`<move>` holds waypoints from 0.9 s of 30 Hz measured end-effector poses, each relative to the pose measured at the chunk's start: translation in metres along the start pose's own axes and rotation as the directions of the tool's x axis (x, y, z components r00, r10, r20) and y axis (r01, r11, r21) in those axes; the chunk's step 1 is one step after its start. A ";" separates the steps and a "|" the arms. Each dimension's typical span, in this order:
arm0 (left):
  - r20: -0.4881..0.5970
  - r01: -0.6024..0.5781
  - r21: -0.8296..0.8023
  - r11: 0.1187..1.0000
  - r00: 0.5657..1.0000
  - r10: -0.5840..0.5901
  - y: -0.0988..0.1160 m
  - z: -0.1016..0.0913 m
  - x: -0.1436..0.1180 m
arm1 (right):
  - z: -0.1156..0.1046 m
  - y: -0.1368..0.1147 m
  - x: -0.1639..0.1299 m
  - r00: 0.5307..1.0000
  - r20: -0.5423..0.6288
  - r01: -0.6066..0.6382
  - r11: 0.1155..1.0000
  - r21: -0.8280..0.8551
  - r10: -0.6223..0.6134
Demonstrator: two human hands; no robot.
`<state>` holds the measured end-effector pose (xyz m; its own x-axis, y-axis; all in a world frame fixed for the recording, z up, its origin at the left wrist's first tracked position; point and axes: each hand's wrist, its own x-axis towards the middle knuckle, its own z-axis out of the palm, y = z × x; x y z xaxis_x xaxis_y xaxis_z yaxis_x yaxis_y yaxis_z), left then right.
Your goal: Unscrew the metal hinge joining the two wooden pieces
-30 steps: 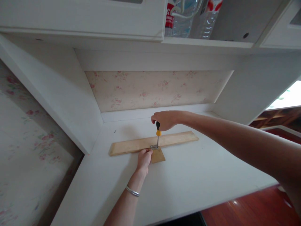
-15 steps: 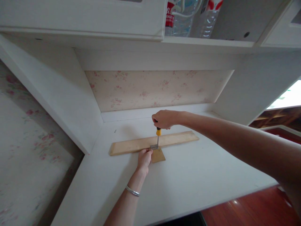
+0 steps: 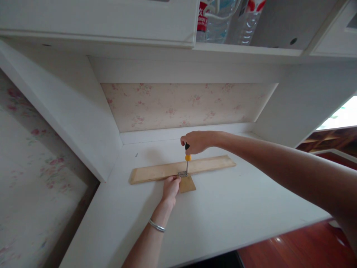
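Note:
My right hand [image 3: 196,142] is wrapped round the black and yellow handle of a screwdriver [image 3: 188,158], held upright. Its tip meets a small metal hinge [image 3: 183,174] at the right end. That hinge lies where a long wooden board [image 3: 156,172] and a small wooden board [image 3: 187,184] come together. At the left edge of the small board, my left hand [image 3: 171,187] is closed, fingertips pressed beside the hinge. Its fingers partly hide that edge. The screw under the tip is too small to make out.
The boards lie on a white desktop [image 3: 217,208] between white side panels. Above hangs a cabinet shelf [image 3: 248,50] with plastic bottles [image 3: 248,28]. A small dark object [image 3: 136,155] lies at the back left. The desk's front edge drops to a red floor [image 3: 287,247].
My right hand's fingers have shifted round the screwdriver handle, and more of its black part shows. My left hand and the boards stay essentially in place.

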<state>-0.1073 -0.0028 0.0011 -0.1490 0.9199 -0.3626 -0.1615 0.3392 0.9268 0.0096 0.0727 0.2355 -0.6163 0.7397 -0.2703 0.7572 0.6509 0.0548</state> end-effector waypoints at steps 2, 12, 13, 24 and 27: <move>0.001 -0.001 0.008 1.000 1.000 0.001 0.000 0.000 0.000 | -0.002 -0.001 0.000 0.994 0.061 -0.086 0.996 -0.012 0.087; -0.030 -0.039 0.082 0.996 0.999 0.041 -0.004 -0.001 0.005 | -0.004 0.001 -0.003 0.998 0.001 -0.056 0.998 -0.034 0.056; -0.045 -0.046 0.094 0.995 0.998 0.050 -0.005 -0.001 0.006 | -0.005 0.000 -0.003 0.996 0.034 -0.081 0.996 -0.028 0.082; -0.106 -0.155 0.252 0.955 0.977 0.187 -0.008 0.000 0.007 | -0.002 -0.001 -0.001 0.993 0.105 -0.062 0.997 0.049 0.056; -0.097 -0.153 0.236 0.959 0.979 0.180 -0.009 0.000 0.008 | -0.002 0.000 -0.002 0.999 0.039 0.020 0.999 0.030 -0.022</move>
<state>-0.1067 0.0011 -0.0104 -0.2700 0.9424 -0.1972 0.0985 0.2308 0.9680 0.0102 0.0716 0.2377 -0.6235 0.7182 -0.3089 0.7505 0.6605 0.0208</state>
